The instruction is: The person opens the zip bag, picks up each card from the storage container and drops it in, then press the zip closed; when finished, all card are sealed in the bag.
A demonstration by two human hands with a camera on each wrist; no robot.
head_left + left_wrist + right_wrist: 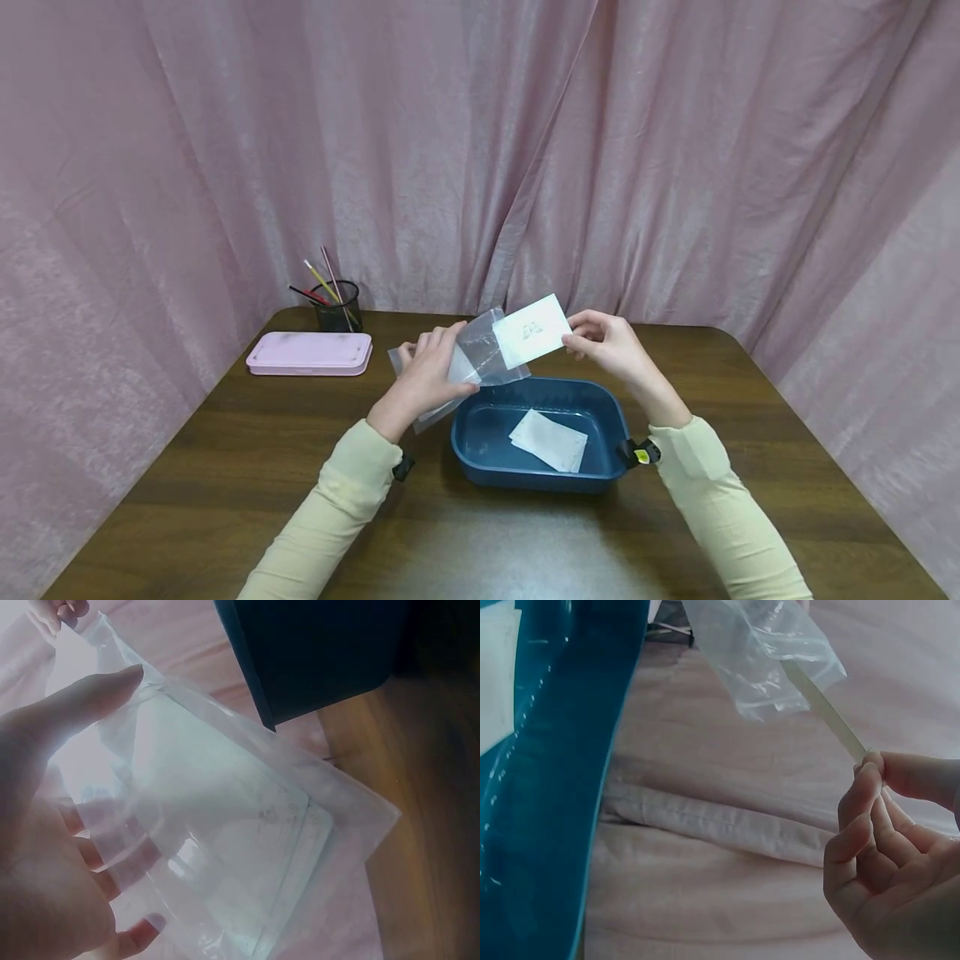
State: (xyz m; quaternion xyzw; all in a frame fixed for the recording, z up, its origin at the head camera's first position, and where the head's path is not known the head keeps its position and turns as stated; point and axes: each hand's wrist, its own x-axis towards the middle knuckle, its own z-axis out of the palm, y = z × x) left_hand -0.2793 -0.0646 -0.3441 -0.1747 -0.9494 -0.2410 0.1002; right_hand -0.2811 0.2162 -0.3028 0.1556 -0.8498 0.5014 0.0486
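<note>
My left hand (429, 373) grips a clear plastic bag (480, 346) by its side, thumb on the near face and fingers behind. Inside the bag, white cards (217, 802) show through the plastic in the left wrist view. At the bag's open mouth, my right hand (607, 340) pinches a white card (532, 332) by its corner between thumb and forefinger. The card's other end overlaps the mouth, and a small dark drawing marks its face. Below both hands stands a blue basin (480, 473) with white cards (550, 440) lying on its bottom.
A pink pencil case (309, 353) lies at the table's left edge. Behind it stands a black mesh pen cup (337, 308) with pencils and pens. Pink curtains (420, 150) hang behind the brown wooden table (247, 467).
</note>
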